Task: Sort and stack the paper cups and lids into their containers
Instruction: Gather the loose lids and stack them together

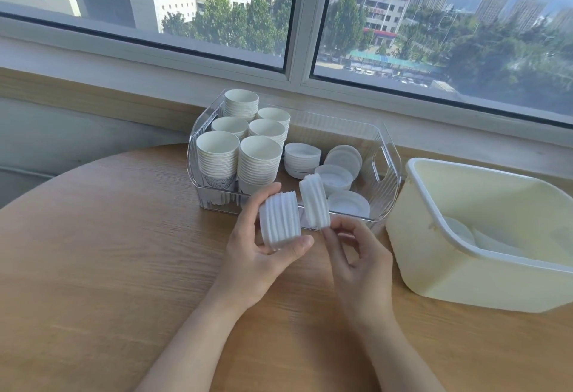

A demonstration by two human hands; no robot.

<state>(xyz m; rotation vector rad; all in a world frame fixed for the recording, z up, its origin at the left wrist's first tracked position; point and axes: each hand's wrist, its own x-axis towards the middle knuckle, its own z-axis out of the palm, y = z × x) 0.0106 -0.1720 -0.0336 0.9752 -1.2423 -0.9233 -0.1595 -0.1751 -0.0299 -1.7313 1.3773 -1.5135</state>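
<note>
Landmark = clear bin (389, 174) at the far side of the table (93, 267). Its left half holds six nested cup stacks (238, 140), upright, packed touching each other. Just in front of the bin's near wall, left hand (263, 255) holds a short lid stack (280, 224) edge-on: thumb curled under the near edge, fingers wrapped over the far rim, so it's a clamp across the stack's diameter. Beside it and a bit nearer the bin, a second lid stack (314, 201) stands on edge over the near wall; right hand (356, 255) pinches its lower end with thumb and fingertips, other fingers loosely curled. Can't tell if that stack's bottom rests on the bin rim or hangs free, the fingers cover it. Bin's right half: more lids (333, 171) in small loose piles, some tilted, not yet tidy. Right of the bin, touching or nearly so, a cream tub (434, 255) with a few lids still in its bottom. Handling judgement: lids are thin, very light, springy, smooth; nested stacks hold by friction only and will fan out or shed lids if squeezed at one end. Best hold is across the diameter with light pressure, or end-to-end along the stack axis, keeping the ribs aligned. Cups are equally light and crush easily at the rim; take stacks by the sidewall low down.
</note>
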